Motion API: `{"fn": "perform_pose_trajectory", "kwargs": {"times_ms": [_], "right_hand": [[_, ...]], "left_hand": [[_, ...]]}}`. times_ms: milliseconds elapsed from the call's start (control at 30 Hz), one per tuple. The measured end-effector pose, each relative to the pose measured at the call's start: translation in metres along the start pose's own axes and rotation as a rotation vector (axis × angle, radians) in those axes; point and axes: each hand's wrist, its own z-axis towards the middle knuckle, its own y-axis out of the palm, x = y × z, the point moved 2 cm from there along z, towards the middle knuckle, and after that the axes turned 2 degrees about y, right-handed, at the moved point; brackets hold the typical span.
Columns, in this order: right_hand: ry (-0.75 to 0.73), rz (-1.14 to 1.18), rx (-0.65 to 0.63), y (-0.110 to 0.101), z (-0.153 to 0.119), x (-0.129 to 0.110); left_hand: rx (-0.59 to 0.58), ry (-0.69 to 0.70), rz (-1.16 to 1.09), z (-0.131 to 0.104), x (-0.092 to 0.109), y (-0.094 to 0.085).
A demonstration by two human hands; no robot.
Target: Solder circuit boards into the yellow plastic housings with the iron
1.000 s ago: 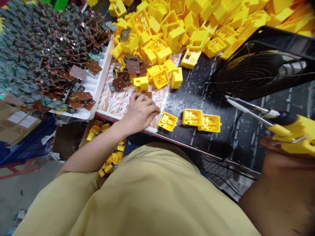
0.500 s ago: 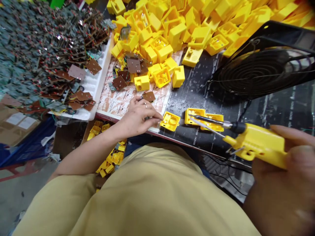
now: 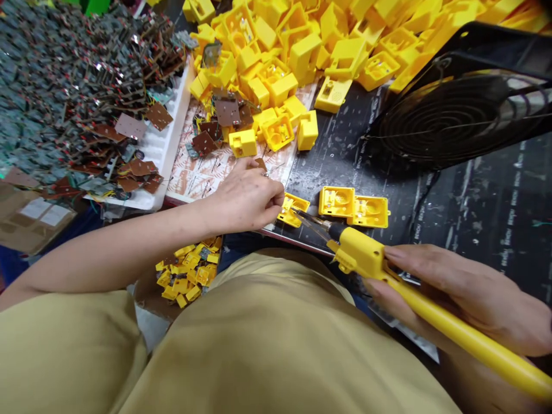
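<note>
My right hand is wrapped round a yellow soldering iron, which has a thin feed tube beside its metal tip. The tip reaches into a small open yellow plastic case at the table's front edge. At that case's left edge, my left hand is closed with the fingers curled; what they pinch is hidden. Just behind those fingers a brown circuit board shows in part. Two more open yellow cases lie side by side to the right, with metal contacts visible in the left one.
Yellow cases are heaped at the back. Many circuit boards with wires fill a white foam tray at left. A black fan stands at right. Below the table edge, a box holds yellow pieces.
My right hand has brought the soldering iron left and down, from over the two right-hand cases into the left case. My left fingers have curled in more and cover that case's left edge.
</note>
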Motion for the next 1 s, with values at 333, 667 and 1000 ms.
{"fn": "perform_pose_trajectory", "kwargs": {"times_ms": [333,667,1000], "right_hand": [[-0.117,-0.036,-0.013,0.002,-0.002,0.013],[-0.179,0.059,-0.035,0.000,0.010,0.005],[-0.274,-0.082,-0.099,0.003,0.026,-0.006]], "left_hand": [[0.034,0.082,0.136,-0.007,0.001,0.000],[0.123,0.123,0.215,-0.009,0.005,0.006],[0.200,0.173,0.267,-0.012,0.006,0.014]]}}
